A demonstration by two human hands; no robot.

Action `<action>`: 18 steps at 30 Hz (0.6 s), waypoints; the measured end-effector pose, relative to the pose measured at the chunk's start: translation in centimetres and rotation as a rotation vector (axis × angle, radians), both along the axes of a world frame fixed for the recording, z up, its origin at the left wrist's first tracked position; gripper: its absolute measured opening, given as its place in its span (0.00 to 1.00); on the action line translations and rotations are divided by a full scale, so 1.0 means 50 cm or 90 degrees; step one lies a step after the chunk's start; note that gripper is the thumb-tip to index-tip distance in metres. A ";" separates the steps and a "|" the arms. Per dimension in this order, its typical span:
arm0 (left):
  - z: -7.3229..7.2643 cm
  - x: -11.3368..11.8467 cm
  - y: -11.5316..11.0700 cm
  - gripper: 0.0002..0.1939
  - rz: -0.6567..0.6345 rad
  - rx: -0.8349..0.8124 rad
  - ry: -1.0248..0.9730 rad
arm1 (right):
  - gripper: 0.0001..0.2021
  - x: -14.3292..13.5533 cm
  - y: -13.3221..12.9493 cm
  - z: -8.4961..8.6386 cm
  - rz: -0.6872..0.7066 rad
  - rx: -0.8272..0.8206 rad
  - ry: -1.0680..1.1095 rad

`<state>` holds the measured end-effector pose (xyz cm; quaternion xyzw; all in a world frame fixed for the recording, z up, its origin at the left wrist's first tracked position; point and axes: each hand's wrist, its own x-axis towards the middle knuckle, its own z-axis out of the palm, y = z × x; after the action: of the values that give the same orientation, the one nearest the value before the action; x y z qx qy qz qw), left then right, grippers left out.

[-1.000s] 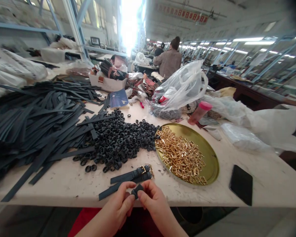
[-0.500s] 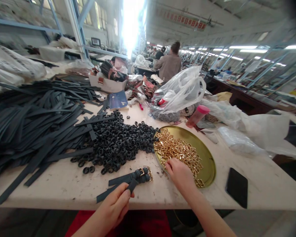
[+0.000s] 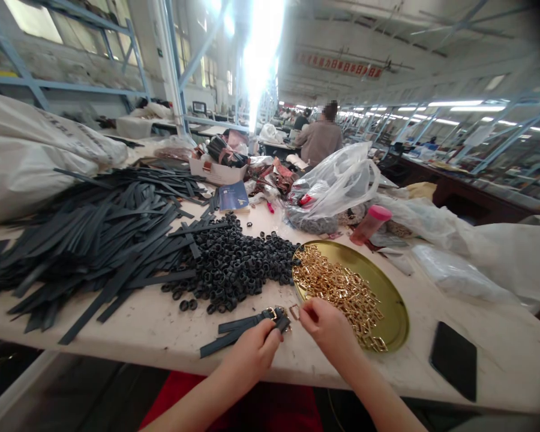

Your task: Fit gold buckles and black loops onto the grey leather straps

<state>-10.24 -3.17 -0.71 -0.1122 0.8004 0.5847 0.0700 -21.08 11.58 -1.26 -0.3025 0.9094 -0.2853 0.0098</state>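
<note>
My left hand [image 3: 256, 348] is closed on a dark strap [image 3: 282, 323], whose tip points toward my other hand. Pinched in the fingers of my right hand [image 3: 326, 324] is a small gold buckle [image 3: 294, 312], held at the left edge of the round gold tray [image 3: 393, 300]. Many gold buckles [image 3: 342, 288] lie heaped in that tray. Just beyond my left hand, straps with buckles on them [image 3: 238, 327] rest on the table, partly hidden by the hand. A heap of small black loops [image 3: 234, 264] sits left of the tray.
Long dark strips [image 3: 130, 234] cover the left side of the table [image 3: 162, 348]. A black phone [image 3: 454, 360] lies at the right, near the edge. Behind the tray are a pink-lidded jar [image 3: 371, 224] and a clear plastic bag [image 3: 342, 186]. A person [image 3: 321, 141] sits farther back.
My right hand has come off the buckle heap to the tray's left edge, with a buckle now showing in its fingers. My left hand has moved right with the strap. The view has shifted.
</note>
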 end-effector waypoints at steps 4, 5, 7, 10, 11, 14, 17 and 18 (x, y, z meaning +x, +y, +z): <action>0.014 -0.001 -0.002 0.11 -0.022 -0.068 0.031 | 0.08 0.057 -0.018 -0.005 0.029 -0.269 -0.290; 0.016 0.006 -0.005 0.12 -0.033 -0.082 0.034 | 0.09 0.066 -0.022 -0.008 0.032 -0.303 -0.372; 0.019 0.022 -0.011 0.13 -0.050 -0.098 0.040 | 0.11 0.083 -0.031 -0.013 0.037 -0.373 -0.516; 0.020 0.038 -0.016 0.14 -0.059 -0.093 0.050 | 0.12 0.103 -0.043 -0.020 0.010 -0.506 -0.668; 0.018 0.040 -0.016 0.14 -0.056 -0.089 0.055 | 0.12 0.108 -0.047 -0.022 -0.009 -0.551 -0.710; 0.008 0.039 -0.014 0.13 -0.044 -0.086 0.062 | 0.13 0.117 -0.055 -0.029 -0.058 -0.624 -0.818; -0.002 0.037 -0.012 0.13 -0.035 -0.094 0.054 | 0.14 0.116 -0.058 -0.035 -0.085 -0.639 -0.878; -0.004 0.036 -0.012 0.13 -0.035 -0.098 0.049 | 0.14 0.115 -0.059 -0.037 -0.091 -0.642 -0.898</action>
<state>-8.45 -3.78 -0.93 -0.0726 0.8477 0.5234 0.0463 -15.33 8.64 -3.11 0.0348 0.4730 -0.7747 0.4181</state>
